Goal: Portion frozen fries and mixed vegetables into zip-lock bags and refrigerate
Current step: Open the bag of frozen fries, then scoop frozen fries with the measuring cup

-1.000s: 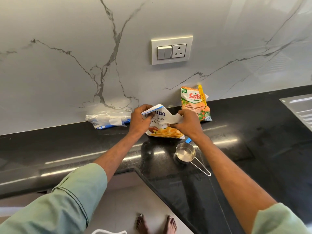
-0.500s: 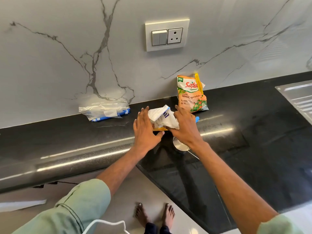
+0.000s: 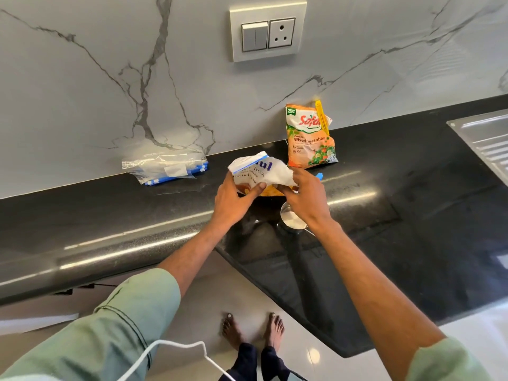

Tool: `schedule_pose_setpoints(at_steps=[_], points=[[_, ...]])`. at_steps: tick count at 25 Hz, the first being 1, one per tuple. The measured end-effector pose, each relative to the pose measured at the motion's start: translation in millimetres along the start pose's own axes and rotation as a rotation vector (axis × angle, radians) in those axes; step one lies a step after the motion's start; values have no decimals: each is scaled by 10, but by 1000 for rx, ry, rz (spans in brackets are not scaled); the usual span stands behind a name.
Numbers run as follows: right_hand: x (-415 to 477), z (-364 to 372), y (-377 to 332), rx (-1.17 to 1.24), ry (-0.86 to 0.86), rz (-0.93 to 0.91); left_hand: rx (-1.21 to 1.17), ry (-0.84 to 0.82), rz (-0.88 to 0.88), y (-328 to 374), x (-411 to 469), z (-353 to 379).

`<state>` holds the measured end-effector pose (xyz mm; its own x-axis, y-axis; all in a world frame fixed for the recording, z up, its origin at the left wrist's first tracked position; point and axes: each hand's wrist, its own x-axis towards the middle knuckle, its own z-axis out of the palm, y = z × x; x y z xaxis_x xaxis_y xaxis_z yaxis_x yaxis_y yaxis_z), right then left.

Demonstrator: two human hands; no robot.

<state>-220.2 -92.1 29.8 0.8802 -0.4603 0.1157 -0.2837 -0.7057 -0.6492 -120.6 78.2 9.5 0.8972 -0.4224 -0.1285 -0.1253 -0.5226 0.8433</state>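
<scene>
A white frozen fries packet (image 3: 261,170) with blue lettering sits crumpled on the black counter (image 3: 412,202) near the wall. My left hand (image 3: 236,200) grips its lower left side with the thumb pressed on the front. My right hand (image 3: 305,196) pinches its right edge. An orange mixed vegetables packet (image 3: 309,138) leans upright against the marble wall just behind, with a yellow clip (image 3: 322,118) on its top. A stack of clear zip-lock bags (image 3: 165,167) with blue strips lies to the left by the wall.
A small steel measuring cup (image 3: 291,218) stands on the counter under my right wrist. A steel sink drainboard (image 3: 486,136) lies at the far right. A wall switch and socket plate (image 3: 268,30) is above. The counter turns a corner in front of my bare feet (image 3: 253,329).
The fries packet went from held upright to pressed down, and both hands now grip it again and lift its folded top. The view has tilted down and moved closer.
</scene>
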Motion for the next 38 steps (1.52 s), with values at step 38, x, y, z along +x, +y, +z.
schedule_pose_setpoints(at_steps=[38], points=[[-342, -263, 279, 1765, -483, 407, -542, -297, 6, 1643, -70, 104]])
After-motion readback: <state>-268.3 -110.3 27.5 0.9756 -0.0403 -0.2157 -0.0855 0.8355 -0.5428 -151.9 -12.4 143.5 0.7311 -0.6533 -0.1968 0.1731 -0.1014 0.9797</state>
